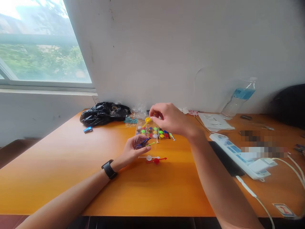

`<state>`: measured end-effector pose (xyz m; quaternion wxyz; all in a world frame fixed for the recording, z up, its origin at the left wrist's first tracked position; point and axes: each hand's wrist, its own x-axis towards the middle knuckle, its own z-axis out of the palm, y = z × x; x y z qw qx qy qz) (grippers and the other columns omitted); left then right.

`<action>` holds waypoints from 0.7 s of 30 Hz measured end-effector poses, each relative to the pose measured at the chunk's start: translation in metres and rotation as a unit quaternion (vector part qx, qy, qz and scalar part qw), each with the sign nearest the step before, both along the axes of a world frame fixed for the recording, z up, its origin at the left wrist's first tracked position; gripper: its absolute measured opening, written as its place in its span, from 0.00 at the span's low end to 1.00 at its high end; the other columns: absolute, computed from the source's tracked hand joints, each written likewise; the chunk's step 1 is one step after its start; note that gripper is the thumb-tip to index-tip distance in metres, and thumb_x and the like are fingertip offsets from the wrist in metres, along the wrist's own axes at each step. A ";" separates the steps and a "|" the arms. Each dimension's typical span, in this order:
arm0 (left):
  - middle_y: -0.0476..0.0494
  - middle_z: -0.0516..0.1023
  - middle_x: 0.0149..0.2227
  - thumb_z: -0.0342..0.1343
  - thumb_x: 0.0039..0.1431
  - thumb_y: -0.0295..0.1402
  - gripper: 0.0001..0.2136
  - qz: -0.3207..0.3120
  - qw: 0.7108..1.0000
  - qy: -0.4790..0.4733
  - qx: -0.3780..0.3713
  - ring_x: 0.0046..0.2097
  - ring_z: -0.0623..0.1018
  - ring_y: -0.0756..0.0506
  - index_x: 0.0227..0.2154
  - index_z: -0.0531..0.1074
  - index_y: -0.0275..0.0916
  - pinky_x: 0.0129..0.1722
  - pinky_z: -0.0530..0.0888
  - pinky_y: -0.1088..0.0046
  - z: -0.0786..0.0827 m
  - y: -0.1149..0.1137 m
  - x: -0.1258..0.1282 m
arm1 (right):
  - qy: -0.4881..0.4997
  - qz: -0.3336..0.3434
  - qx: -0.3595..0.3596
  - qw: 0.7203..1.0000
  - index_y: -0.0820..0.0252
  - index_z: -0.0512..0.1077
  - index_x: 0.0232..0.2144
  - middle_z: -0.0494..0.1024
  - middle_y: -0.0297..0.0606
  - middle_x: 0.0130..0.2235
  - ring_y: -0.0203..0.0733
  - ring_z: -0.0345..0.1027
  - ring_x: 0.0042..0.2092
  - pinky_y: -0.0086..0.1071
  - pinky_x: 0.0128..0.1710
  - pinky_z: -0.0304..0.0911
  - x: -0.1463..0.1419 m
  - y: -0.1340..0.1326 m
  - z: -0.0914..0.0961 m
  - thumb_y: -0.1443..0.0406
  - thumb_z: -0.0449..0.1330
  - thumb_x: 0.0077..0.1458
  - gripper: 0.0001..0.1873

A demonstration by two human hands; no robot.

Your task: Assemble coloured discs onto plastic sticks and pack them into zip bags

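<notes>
My right hand (166,117) is closed in a pinch on a yellow plastic arrow spinner (148,120), raised over the table. Lower and to the left, my left hand (134,146), with a black watch on its wrist, grips what looks like a clear plastic bag (139,131). Dark blue arrow spinners (142,143) and a thin yellow-green pointer (150,144) show at its fingers; whether these are inside the bag I cannot tell. Behind my hands lie several coloured spinners (161,135). Nearer me, a white arrow spinner (149,157) and a red one (156,161) lie side by side.
A black plastic bag (105,114) and a small blue packet (88,129) lie at the back left. On the right are a white power strip (234,152) with cables, a dark flat object (224,159), a white plastic packet (215,122) and a tilted clear bottle (238,100).
</notes>
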<state>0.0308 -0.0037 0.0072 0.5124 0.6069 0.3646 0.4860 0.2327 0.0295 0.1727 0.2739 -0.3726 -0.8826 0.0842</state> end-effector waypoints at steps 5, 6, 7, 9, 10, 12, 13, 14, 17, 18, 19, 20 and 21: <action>0.42 0.80 0.43 0.74 0.56 0.43 0.20 0.001 1.000 0.003 0.002 0.47 0.78 0.42 0.45 0.77 0.37 0.47 0.74 0.68 0.001 0.000 0.000 | -0.001 0.016 -0.005 1.000 0.59 0.78 0.35 0.78 0.36 0.34 0.37 0.63 0.31 0.34 0.32 0.53 0.000 -0.001 0.000 0.71 0.55 0.61 0.11; 0.42 0.80 0.43 0.74 0.56 0.43 0.21 0.000 1.000 0.004 0.001 0.47 0.78 0.42 0.46 0.77 0.37 0.48 0.74 0.67 0.001 0.000 0.000 | 0.001 0.022 -0.011 1.000 0.59 0.78 0.36 0.79 0.36 0.34 0.37 0.63 0.31 0.34 0.32 0.53 0.000 -0.001 -0.001 0.71 0.54 0.61 0.12; 0.41 0.80 0.44 0.74 0.56 0.43 0.21 0.000 1.000 0.005 0.001 0.48 0.78 0.42 0.46 0.77 0.37 0.48 0.74 0.67 0.001 0.000 0.000 | 0.004 0.026 -0.018 0.999 0.59 0.78 0.39 0.79 0.36 0.34 0.37 0.63 0.30 0.34 0.32 0.54 0.001 0.000 -0.002 0.71 0.54 0.61 0.12; 0.41 0.80 0.45 0.74 0.56 0.43 0.21 0.000 1.000 0.004 -0.001 0.48 0.77 0.42 0.47 0.77 0.37 0.49 0.74 0.66 0.000 0.000 0.000 | 0.006 0.034 -0.035 0.999 0.58 0.78 0.41 0.78 0.35 0.32 0.37 0.63 0.29 0.33 0.32 0.54 0.002 0.003 -0.005 0.71 0.54 0.61 0.13; 0.41 0.80 0.45 0.74 0.56 0.43 0.21 0.001 1.000 0.002 -0.001 0.48 0.77 0.42 0.46 0.77 0.37 0.49 0.74 0.66 0.000 0.000 0.000 | 0.004 0.040 -0.040 0.998 0.58 0.77 0.41 0.78 0.34 0.32 0.37 0.63 0.29 0.33 0.32 0.54 0.002 0.005 -0.006 0.71 0.55 0.60 0.12; 0.43 0.79 0.42 0.74 0.56 0.43 0.20 0.002 1.000 -0.002 0.001 0.46 0.77 0.43 0.44 0.76 0.38 0.47 0.74 0.68 -0.001 0.000 0.000 | -0.005 0.058 -0.040 0.998 0.58 0.78 0.36 0.79 0.36 0.33 0.38 0.65 0.32 0.33 0.33 0.55 0.002 0.008 -0.008 0.71 0.57 0.58 0.10; 0.43 0.78 0.41 0.74 0.56 0.43 0.20 0.001 1.000 -0.003 0.002 0.45 0.77 0.43 0.44 0.76 0.38 0.46 0.74 0.68 0.000 0.000 0.000 | -0.010 0.067 -0.037 0.997 0.58 0.78 0.34 0.80 0.37 0.35 0.38 0.67 0.34 0.33 0.34 0.56 0.001 0.009 -0.009 0.71 0.57 0.58 0.10; 0.44 0.78 0.41 0.74 0.56 0.43 0.19 0.001 1.000 -0.003 0.003 0.44 0.77 0.44 0.43 0.76 0.38 0.45 0.74 0.68 0.000 0.000 0.001 | -0.013 0.074 -0.035 0.997 0.58 0.79 0.33 0.80 0.37 0.36 0.39 0.68 0.35 0.33 0.35 0.57 0.001 0.010 -0.010 0.71 0.58 0.57 0.10; 0.43 0.77 0.41 0.74 0.56 0.43 0.19 0.004 1.000 -0.003 0.005 0.45 0.76 0.43 0.43 0.75 0.37 0.46 0.74 0.68 0.001 -0.001 0.001 | -0.015 0.083 -0.047 0.995 0.57 0.80 0.32 0.81 0.38 0.37 0.41 0.70 0.37 0.34 0.36 0.59 -0.002 0.011 -0.012 0.71 0.58 0.57 0.10; 0.44 0.77 0.41 0.74 0.56 0.42 0.19 0.003 1.000 -0.005 0.006 0.45 0.76 0.43 0.42 0.75 0.37 0.46 0.74 0.68 0.002 -0.001 0.001 | -0.015 0.083 -0.055 0.995 0.57 0.80 0.32 0.81 0.38 0.37 0.41 0.69 0.36 0.34 0.35 0.59 -0.003 0.010 -0.013 0.71 0.58 0.57 0.10; 0.44 0.77 0.41 0.74 0.56 0.42 0.19 0.001 1.000 -0.007 0.006 0.45 0.77 0.43 0.42 0.75 0.38 0.46 0.74 0.68 0.002 -0.001 0.001 | -0.013 0.082 -0.062 0.995 0.57 0.80 0.33 0.81 0.37 0.36 0.40 0.69 0.34 0.34 0.34 0.59 -0.005 0.010 -0.013 0.71 0.58 0.57 0.10; 0.44 0.77 0.41 0.74 0.56 0.42 0.19 -0.003 1.000 -0.008 0.005 0.45 0.77 0.43 0.42 0.75 0.38 0.47 0.74 0.68 0.002 -0.002 0.001 | -0.008 0.083 -0.069 0.994 0.57 0.80 0.33 0.81 0.37 0.35 0.39 0.68 0.33 0.34 0.34 0.59 -0.007 0.009 -0.014 0.71 0.58 0.57 0.11; 0.44 0.77 0.41 0.74 0.57 0.42 0.18 -0.007 1.000 -0.006 0.006 0.46 0.77 0.43 0.42 0.75 0.38 0.47 0.74 0.68 0.002 -0.002 0.001 | 0.004 0.085 -0.073 0.994 0.57 0.80 0.34 0.81 0.36 0.34 0.38 0.68 0.32 0.33 0.34 0.59 -0.009 0.008 -0.014 0.71 0.58 0.57 0.11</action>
